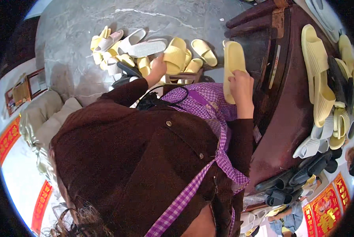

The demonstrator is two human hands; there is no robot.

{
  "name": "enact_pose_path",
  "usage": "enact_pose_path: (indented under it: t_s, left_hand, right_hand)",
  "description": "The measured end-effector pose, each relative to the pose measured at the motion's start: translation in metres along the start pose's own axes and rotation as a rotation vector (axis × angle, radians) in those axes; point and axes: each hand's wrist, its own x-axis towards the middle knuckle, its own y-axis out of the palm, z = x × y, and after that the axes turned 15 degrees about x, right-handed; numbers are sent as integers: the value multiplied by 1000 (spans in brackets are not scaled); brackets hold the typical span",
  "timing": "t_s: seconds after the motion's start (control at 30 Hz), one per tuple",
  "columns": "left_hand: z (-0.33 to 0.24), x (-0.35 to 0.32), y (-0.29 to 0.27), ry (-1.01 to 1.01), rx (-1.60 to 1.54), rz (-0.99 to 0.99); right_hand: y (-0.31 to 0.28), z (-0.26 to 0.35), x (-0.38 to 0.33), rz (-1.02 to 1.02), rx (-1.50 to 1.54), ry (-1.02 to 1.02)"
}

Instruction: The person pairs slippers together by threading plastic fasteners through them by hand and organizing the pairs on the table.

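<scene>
Your right hand point(241, 85) is holding a yellow slipper point(233, 65). Your fingers are wrapped around its near end, and the slipper points away from you. It sits just left of the dark red table point(281, 114), right by the table's edge.

Your left hand point(158, 68) reaches out to a pile of slippers on the floor point(145, 51). It touches a yellow slipper in the pile point(175, 55). You cannot tell if those fingers are open or closed, because the hand is partly hidden by the slippers. The pile has yellow slippers and a few pale white ones, all mixed up. It lies on the grey stone floor point(86, 75), far from you and a bit to the left. A small wooden stool point(185, 76) stands just under the pile's near edge.

You wear a dark brown jacket point(145, 154) and a purple checked apron point(208, 102). They fill the near part of the view.

On the table to the right lie more slippers. There is a long yellow pair point(317, 75) at the far right. Near them are some black slippers point(341, 83) and pale striped ones point(315, 142). More black slippers point(299, 175) lie at the near right end of the table.

On the left, near the wall, sits a beige cushion point(46, 114).
</scene>
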Motion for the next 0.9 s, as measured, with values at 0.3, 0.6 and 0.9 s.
enact_pose_path:
  t_s: [0.3, 0.6, 0.9]
  left_hand:
    - [-59, 35, 52, 117, -3, -10]
    - [-108, 43, 119, 118, 61, 260]
    - [-149, 59, 84, 314, -5, 305]
  right_hand:
    - [14, -50, 18, -10, -201, 136]
    - [2, -12, -21, -80, 117, 167]
    - [-53, 35, -128, -282, 474, 257]
